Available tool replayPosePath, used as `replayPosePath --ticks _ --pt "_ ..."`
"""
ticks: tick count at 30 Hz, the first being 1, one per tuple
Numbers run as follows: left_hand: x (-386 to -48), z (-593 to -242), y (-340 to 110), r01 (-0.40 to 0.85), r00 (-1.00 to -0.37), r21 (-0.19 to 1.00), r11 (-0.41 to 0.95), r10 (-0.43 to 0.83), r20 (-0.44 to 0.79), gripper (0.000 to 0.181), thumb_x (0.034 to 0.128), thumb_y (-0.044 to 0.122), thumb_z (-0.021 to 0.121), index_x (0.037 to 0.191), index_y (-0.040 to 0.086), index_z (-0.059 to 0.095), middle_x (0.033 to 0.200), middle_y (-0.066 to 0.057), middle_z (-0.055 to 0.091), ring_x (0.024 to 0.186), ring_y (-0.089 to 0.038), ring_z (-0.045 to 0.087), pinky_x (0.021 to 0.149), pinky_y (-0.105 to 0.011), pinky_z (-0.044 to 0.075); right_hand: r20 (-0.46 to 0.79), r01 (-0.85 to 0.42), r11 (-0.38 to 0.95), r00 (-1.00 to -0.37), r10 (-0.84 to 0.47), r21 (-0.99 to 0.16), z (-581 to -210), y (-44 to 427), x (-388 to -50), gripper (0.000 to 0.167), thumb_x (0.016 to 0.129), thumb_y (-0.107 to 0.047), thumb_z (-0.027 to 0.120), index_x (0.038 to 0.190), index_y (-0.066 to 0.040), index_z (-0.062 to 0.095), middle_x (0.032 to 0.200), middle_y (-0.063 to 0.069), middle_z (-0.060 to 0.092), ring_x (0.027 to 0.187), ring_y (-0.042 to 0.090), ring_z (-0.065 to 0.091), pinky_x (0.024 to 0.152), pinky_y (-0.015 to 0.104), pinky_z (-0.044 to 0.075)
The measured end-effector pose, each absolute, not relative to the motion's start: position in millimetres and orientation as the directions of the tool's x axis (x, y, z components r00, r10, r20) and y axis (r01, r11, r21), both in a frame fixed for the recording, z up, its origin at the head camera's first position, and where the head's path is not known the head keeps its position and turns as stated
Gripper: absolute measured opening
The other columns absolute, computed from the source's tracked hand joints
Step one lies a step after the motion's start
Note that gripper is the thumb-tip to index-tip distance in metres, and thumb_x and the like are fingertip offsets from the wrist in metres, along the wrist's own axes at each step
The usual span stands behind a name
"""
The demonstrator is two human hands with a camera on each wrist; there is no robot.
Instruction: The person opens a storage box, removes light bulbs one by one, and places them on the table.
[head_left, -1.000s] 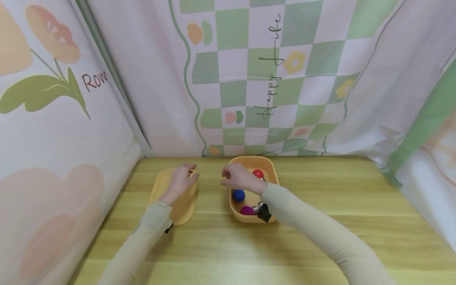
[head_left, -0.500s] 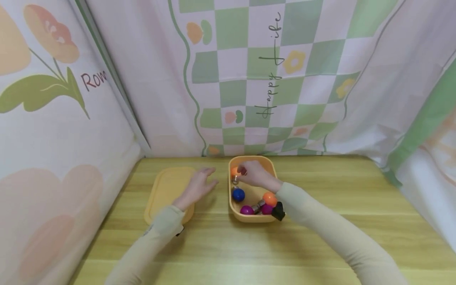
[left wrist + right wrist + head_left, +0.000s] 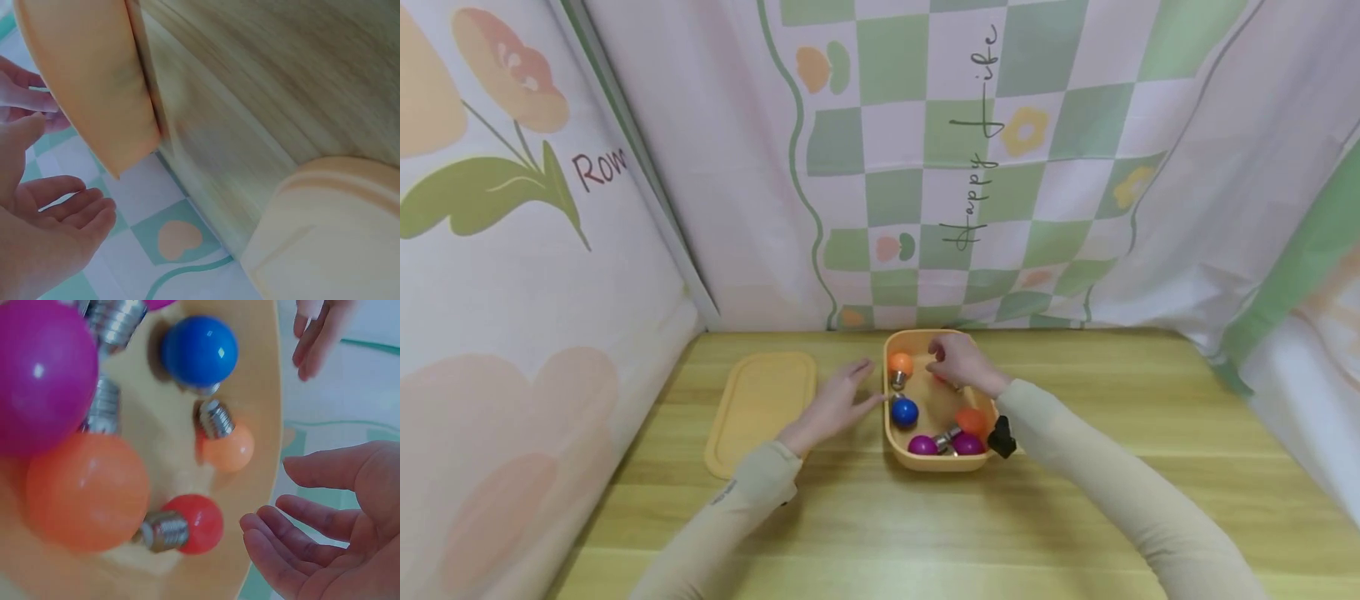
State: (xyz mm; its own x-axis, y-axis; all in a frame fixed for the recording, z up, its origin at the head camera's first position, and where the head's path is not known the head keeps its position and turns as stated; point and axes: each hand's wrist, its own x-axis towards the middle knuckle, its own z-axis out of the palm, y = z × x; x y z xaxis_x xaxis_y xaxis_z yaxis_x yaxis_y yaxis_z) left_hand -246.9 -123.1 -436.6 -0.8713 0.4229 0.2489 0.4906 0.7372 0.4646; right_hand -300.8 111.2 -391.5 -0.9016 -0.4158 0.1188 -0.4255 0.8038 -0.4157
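Observation:
A yellow-orange box (image 3: 889, 433) holds several coloured bulbs: blue (image 3: 905, 412), orange (image 3: 901, 365), another orange (image 3: 971, 421), two purple, and a red one (image 3: 199, 524) partly covered by my right hand in the head view. My right hand (image 3: 962, 360) is over the far right part of the box, fingers loosely bent with nothing between them; in the right wrist view the hand (image 3: 319, 531) is above the red bulb, apart from it. My left hand (image 3: 838, 404), fingers spread and empty, is beside the box's left wall; in the left wrist view the hand (image 3: 50, 237) holds nothing.
A flat yellow lid (image 3: 760, 408) lies on the wooden table (image 3: 880, 533) left of the box, partly under the left forearm. Behind the box hangs a checked curtain (image 3: 895, 200); another printed cloth (image 3: 512, 317) stands at the left.
My right hand has moved right, from the box's left edge to over its far right part, uncovering the far orange bulb. The left hand has moved right, from over the lid toward the box.

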Motion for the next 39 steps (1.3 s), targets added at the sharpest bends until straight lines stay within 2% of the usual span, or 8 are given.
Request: replayPosePath --ticks 5,9,14,20,26,35,39 --pt "-245.4 -437.9 -121.0 0.486 -0.873 0.436 0.758 0.450 0.190 0.075 0.0968 0.043 0.061 0.149 -0.004 0.036 0.157 -0.025 0.035 0.146 -0.040 0.036 0.123 -0.050 0.031 0.095 -0.390 0.808 -0.916 -0.390 -0.441 -395.2 119.5 -306.7 0.033 0.080 -0.006 0.070 0.106 0.013 0.063 0.094 0.026 0.068 0.084 0.034 0.064 0.081 0.045 0.057" --pt "-243.3 -438.2 -118.5 0.502 -0.863 0.390 0.772 0.476 0.169 0.081 0.0969 0.049 0.058 0.151 -0.005 0.033 0.158 -0.026 0.032 0.148 -0.039 0.034 0.124 -0.049 0.030 0.067 -0.372 0.825 -0.922 -0.381 -0.425 -396.5 123.9 -309.8 0.031 0.082 -0.006 0.071 0.105 0.012 0.062 0.093 0.025 0.067 0.081 0.032 0.063 0.077 0.043 0.057" --pt "-239.8 -440.6 -115.4 0.537 -0.844 0.294 0.791 0.510 0.167 0.081 0.0976 0.053 0.054 0.152 -0.004 0.032 0.160 -0.024 0.029 0.149 -0.037 0.032 0.125 -0.045 0.028 -0.010 -0.332 0.842 -0.928 -0.371 -0.424 -396.8 125.2 -311.7 0.026 0.085 -0.006 0.070 0.103 0.010 0.062 0.092 0.023 0.067 0.071 0.024 0.064 0.064 0.031 0.056" --pt "-236.6 -443.6 -112.8 0.557 -0.830 0.237 0.796 0.534 0.161 0.082 0.0980 0.054 0.052 0.153 -0.002 0.030 0.161 -0.023 0.027 0.149 -0.036 0.032 0.124 -0.045 0.028 -0.065 -0.300 0.850 -0.930 -0.361 -0.433 -400.3 125.1 -315.7 0.014 0.086 -0.004 0.067 0.089 0.006 0.059 0.075 0.012 0.060 0.060 0.016 0.059 0.053 0.021 0.049" --pt "-233.9 -445.1 -111.9 0.565 -0.825 0.216 0.797 0.547 0.142 0.083 0.0982 0.057 0.049 0.153 -0.003 0.028 0.162 -0.021 0.025 0.150 -0.034 0.030 0.125 -0.044 0.028 -0.025 -0.337 0.853 -0.926 -0.377 -0.398 -403.4 125.6 -319.1 0.020 0.083 -0.004 0.069 0.072 -0.003 0.051 0.066 0.006 0.053 0.058 0.017 0.056 0.052 0.021 0.044" --pt "-232.9 -447.0 -112.1 0.584 -0.812 0.209 0.785 0.560 0.164 0.081 0.0986 0.054 0.051 0.152 -0.004 0.031 0.160 -0.022 0.029 0.149 -0.035 0.033 0.124 -0.044 0.030 -0.071 -0.332 0.873 -0.922 -0.380 -0.357 -403.3 124.8 -321.4 0.020 0.080 -0.006 0.072 0.072 -0.003 0.054 0.069 0.007 0.057 0.060 0.017 0.056 0.053 0.020 0.042" --pt "-233.1 -446.9 -111.8 0.584 -0.812 0.211 0.784 0.560 0.166 0.080 0.0987 0.052 0.051 0.151 -0.005 0.032 0.159 -0.024 0.030 0.149 -0.035 0.033 0.123 -0.045 0.032 -0.079 -0.349 0.885 -0.918 -0.390 -0.308 -400.0 124.1 -323.7 0.022 0.077 -0.007 0.072 0.067 -0.005 0.052 0.066 0.006 0.056 0.061 0.018 0.053 0.053 0.021 0.039"
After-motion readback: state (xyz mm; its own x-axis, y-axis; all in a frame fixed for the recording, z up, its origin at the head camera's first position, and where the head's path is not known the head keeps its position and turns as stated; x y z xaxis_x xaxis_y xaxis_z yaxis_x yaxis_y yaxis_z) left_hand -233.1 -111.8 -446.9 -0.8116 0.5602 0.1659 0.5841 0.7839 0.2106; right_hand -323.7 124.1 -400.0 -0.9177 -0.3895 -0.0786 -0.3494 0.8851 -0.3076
